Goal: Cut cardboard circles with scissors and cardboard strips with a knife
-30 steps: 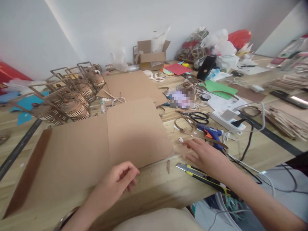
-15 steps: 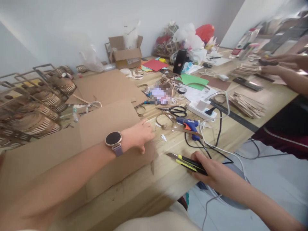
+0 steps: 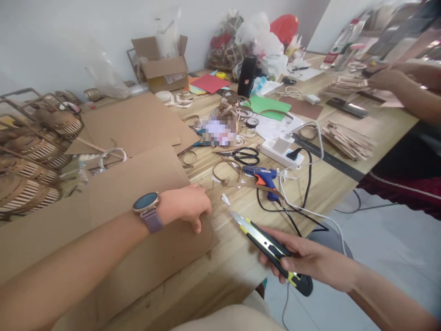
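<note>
In my right hand (image 3: 292,255) is a black and yellow utility knife (image 3: 270,246), its blade out and pointing up-left over the table. The fingers wrap under the handle and the thumb lies on top. My left hand (image 3: 188,204), a watch (image 3: 148,207) on its wrist, rests on the right end of a large cardboard sheet (image 3: 144,266). Its thumb is apart from the fingers, which bend down near the sheet's edge, their tips partly hidden. A blue glue gun (image 3: 267,179) and black-handled scissors (image 3: 243,155) lie beyond my hands.
A power strip (image 3: 282,154) with cables sits beyond the glue gun. Woven baskets (image 3: 31,156) stack at the left. A cardboard box (image 3: 165,71) and plastic bags (image 3: 258,39) line the wall. At the right, a co-worker's hands (image 3: 389,80) work near wooden strips (image 3: 347,138).
The knife has turned in my right hand, its flat side with the slider now facing up. My left hand's fingers have bent down more at the cardboard. The view has shifted slightly right.
</note>
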`<state>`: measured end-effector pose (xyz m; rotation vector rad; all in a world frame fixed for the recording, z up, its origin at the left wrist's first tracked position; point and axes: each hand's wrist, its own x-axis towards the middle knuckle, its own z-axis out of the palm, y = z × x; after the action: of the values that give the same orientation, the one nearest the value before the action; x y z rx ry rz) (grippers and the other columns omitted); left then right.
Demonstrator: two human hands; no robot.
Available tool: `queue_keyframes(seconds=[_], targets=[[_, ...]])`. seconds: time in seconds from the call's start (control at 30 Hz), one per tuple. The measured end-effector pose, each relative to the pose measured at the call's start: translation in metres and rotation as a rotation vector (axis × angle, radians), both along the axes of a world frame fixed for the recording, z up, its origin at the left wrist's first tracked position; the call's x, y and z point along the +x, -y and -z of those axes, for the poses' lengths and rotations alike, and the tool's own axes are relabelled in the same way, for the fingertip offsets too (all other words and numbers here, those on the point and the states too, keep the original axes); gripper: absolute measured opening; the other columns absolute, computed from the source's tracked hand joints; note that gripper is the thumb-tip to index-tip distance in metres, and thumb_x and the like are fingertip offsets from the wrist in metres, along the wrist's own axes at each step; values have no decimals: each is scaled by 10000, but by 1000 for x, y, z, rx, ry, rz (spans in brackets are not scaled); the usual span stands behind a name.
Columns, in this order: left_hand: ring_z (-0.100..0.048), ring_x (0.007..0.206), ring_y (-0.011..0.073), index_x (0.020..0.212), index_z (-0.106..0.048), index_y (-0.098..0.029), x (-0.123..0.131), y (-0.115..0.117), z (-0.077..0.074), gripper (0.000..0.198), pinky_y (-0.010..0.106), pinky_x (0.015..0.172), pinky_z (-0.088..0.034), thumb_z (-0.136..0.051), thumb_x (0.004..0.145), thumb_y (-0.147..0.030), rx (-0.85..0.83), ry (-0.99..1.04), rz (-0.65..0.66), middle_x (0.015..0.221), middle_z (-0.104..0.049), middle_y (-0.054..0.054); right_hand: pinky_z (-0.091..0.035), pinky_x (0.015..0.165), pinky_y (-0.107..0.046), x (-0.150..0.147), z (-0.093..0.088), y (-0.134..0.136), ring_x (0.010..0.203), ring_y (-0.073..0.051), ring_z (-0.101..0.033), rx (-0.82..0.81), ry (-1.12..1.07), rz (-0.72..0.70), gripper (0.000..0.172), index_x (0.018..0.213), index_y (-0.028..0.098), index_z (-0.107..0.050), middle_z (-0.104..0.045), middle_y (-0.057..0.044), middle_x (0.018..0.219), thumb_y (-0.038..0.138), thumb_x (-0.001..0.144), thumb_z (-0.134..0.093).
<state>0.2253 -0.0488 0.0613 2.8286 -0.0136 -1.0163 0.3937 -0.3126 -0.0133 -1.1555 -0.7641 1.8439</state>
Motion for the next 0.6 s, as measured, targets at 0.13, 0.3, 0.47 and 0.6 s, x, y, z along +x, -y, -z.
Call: queue_keyframes(seconds=[0.13,0.3,0.47,0.6], targets=[[-684,938,247,840,-761,-214,2,3,-6,215,344,834,-419,-851,755,-389,20,-39,-8,897,-793,55,-451,540,-221,-6,-4,-4,662,-111,-534,19,213,83,562,1343,178,-565,-580,-31,901,573,950,-641],[-684,961,251,907,-765,-192,2,4,-4,249,357,873,-416,-839,773,-388,25,-62,-14,945,-793,71,-399,444,-203,-6,-9,-19,535,-84,-469,30,432,-11,525,917,172,-573,-533,11,754,697,909,-591],[-632,1027,277,857,-757,-211,-2,4,-2,224,373,893,-402,-819,779,-411,33,-45,-16,887,-785,52,-383,439,-204,-2,-9,-34,513,-84,-476,33,428,-140,508,916,184,-557,-537,23,715,693,922,-561],[-601,1033,277,823,-745,-224,-4,3,-3,209,392,917,-393,-802,789,-422,31,-16,-5,891,-785,45,-402,454,-201,2,-9,-46,516,-79,-485,-12,384,-179,496,1107,177,-587,-518,47,741,589,855,-702]])
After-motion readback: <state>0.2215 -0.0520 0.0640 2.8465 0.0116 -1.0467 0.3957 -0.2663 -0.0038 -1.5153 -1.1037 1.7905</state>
